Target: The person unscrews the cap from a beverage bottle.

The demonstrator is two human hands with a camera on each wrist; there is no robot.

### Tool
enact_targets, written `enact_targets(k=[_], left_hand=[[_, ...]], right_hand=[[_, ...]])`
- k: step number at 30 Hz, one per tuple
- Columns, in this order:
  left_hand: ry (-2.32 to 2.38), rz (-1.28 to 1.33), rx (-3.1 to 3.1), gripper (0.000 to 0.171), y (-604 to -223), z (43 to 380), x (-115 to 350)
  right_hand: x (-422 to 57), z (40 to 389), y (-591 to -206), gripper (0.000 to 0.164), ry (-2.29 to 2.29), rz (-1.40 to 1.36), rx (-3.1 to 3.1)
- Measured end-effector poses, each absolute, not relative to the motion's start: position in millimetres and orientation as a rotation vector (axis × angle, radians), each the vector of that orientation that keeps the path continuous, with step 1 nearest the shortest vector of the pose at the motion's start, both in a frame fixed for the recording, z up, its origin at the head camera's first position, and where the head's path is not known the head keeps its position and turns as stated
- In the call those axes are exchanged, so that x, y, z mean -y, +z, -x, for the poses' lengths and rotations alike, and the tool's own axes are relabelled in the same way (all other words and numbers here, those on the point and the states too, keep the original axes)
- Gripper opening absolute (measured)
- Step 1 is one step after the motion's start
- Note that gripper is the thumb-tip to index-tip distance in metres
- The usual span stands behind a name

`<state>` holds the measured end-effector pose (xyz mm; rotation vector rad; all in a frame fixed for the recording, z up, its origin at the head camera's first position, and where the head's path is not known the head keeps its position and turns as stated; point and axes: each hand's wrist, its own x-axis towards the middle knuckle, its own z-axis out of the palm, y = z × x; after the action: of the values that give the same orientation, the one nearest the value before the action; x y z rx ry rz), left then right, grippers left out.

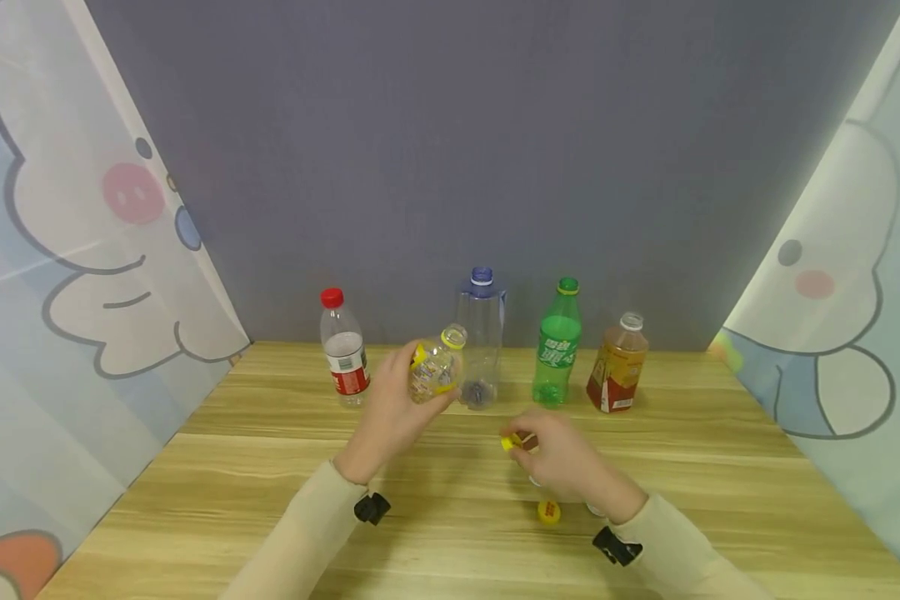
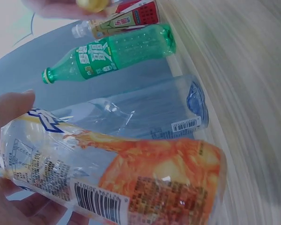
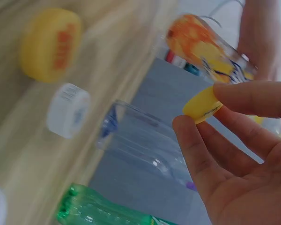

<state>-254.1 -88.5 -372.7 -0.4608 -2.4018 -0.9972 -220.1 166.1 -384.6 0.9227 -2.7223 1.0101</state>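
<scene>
My left hand (image 1: 390,417) grips a clear plastic bottle (image 1: 435,375) around its upper half, raised and tilted with its uncapped mouth toward the right. In the left wrist view this bottle (image 2: 117,164) shows an orange fruit label and a barcode, and it looks to hold no drink. Between thumb and fingertips, my right hand (image 1: 558,454) pinches a yellow bottle cap (image 3: 202,105), lower and to the right of the bottle mouth. Cap and bottle are apart. Below the right hand, another yellow cap (image 1: 548,512) with red lettering lies on the wooden table (image 1: 450,542).
Along the back stand a red-capped bottle (image 1: 345,358), an uncapped clear bottle (image 1: 482,325) with a bluish neck, an uncapped green bottle (image 1: 558,346) and an uncapped bottle with a red-yellow label (image 1: 618,367). A white cap (image 3: 68,110) lies near the loose yellow one. A grey panel (image 1: 450,150) rises behind.
</scene>
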Motion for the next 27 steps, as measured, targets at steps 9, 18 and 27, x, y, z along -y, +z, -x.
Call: enact_targets(k=[9, 18, 27], left_hand=[[-1.047, 0.472, 2.357, 0.077, -365, 256, 92], [-1.162, 0.477, 2.322, 0.078, -362, 263, 95], [-1.484, 0.355, 2.342, 0.083, -360, 273, 100]], right_hand=[[-158, 217, -401, 0.022, 0.912, -0.970, 2.847], [-155, 211, -412, 0.018, 0.759, -1.082, 2.930], [-154, 205, -415, 0.016, 0.678, -1.117, 2.958]])
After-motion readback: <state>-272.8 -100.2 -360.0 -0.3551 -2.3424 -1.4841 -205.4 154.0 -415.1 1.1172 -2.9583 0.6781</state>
